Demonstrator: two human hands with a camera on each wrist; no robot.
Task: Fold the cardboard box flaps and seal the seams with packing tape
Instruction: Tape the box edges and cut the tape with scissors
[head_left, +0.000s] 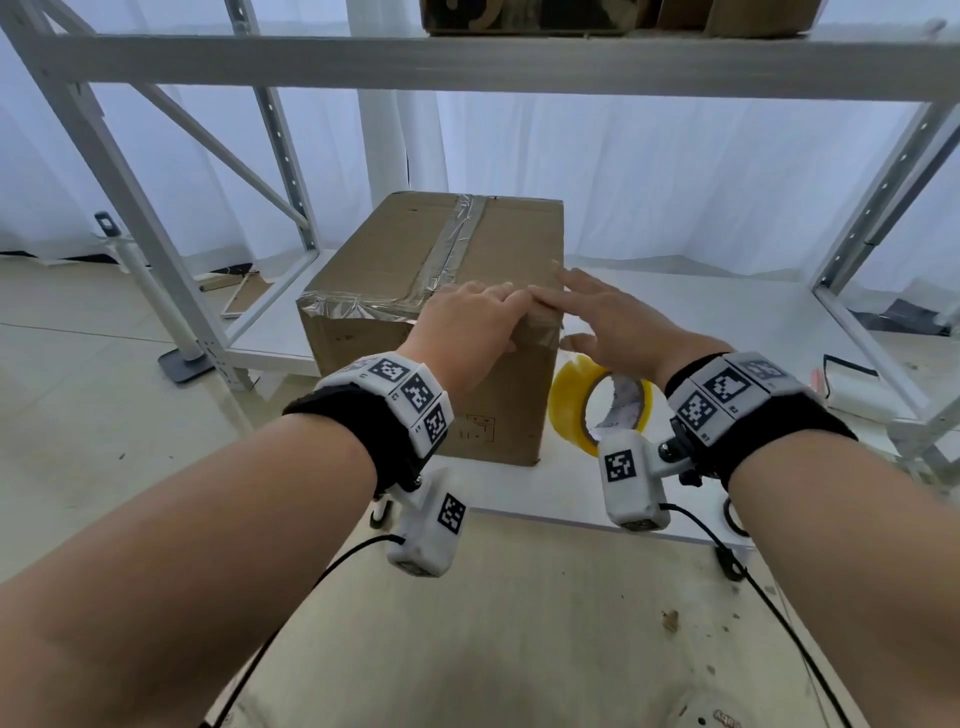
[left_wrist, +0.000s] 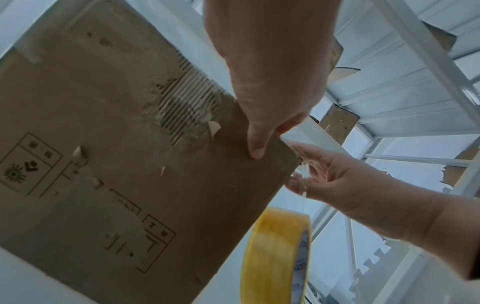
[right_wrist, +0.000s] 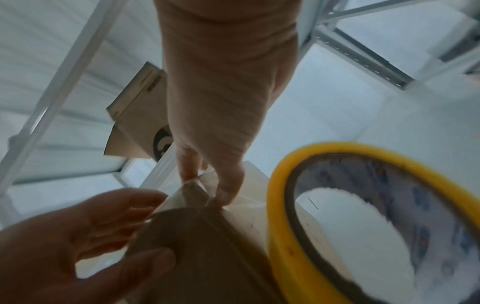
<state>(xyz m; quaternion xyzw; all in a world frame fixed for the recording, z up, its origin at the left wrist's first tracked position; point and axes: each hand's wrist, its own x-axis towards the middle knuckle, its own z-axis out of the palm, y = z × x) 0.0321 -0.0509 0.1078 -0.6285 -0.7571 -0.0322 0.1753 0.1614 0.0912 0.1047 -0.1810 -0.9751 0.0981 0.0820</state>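
Note:
A closed brown cardboard box (head_left: 415, 260) stands on the white shelf board (head_left: 701, 312). Clear tape (head_left: 457, 239) runs along its top centre seam, and more tape (head_left: 353, 306) covers the near top edge. My left hand (head_left: 478, 322) lies over the near right top corner, fingers on top and thumb (left_wrist: 255, 152) pressed flat on the front face. My right hand (head_left: 597, 317) is open, its fingers laid flat on the same corner, over the tape end (right_wrist: 197, 185). A yellow tape roll (head_left: 597, 405) stands on edge just right of the box, untouched.
White metal shelving posts (head_left: 130, 234) and a crossbeam (head_left: 467, 67) frame the box. Cardboard boxes (head_left: 519, 15) sit on the upper shelf. A white object (head_left: 857, 395) lies at the right of the shelf board. A wooden surface (head_left: 519, 623) lies in front.

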